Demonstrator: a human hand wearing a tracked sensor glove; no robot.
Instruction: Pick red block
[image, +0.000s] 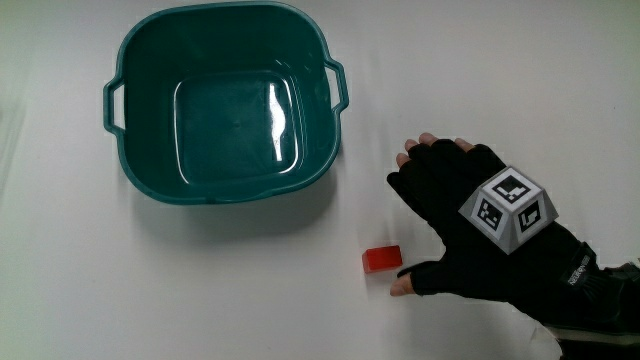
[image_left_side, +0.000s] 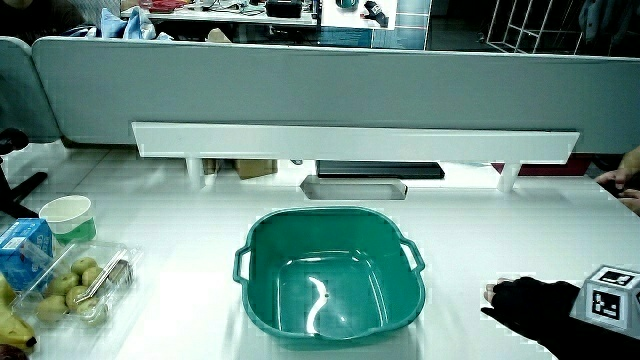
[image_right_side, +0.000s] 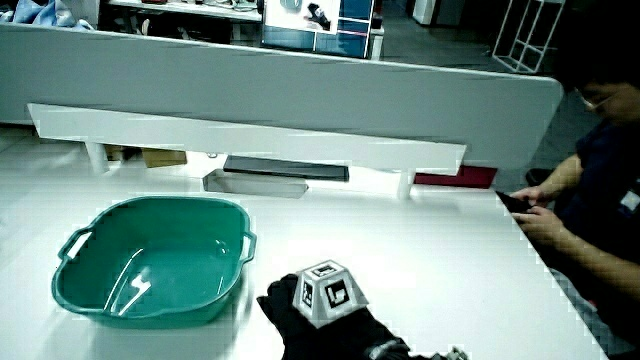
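Note:
A small red block (image: 381, 259) lies on the white table, nearer to the person than the teal basin (image: 128, 60). The gloved hand (image: 450, 215) rests flat just beside the block, fingers spread and holding nothing; its thumb tip (image: 402, 286) is close to the block, with a narrow gap between them. The patterned cube (image: 508, 208) sits on the back of the hand. In both side views the hand (image_left_side: 530, 305) (image_right_side: 300, 312) shows beside the basin (image_left_side: 330, 213) (image_right_side: 150, 203), and the block is not visible there.
The basin holds nothing. In a side view a paper cup (image_left_side: 65, 213), a blue carton (image_left_side: 22, 250) and a clear tray of kiwis (image_left_side: 80, 285) stand at the table's edge, away from the hand. A low partition (image_left_side: 350, 90) bounds the table.

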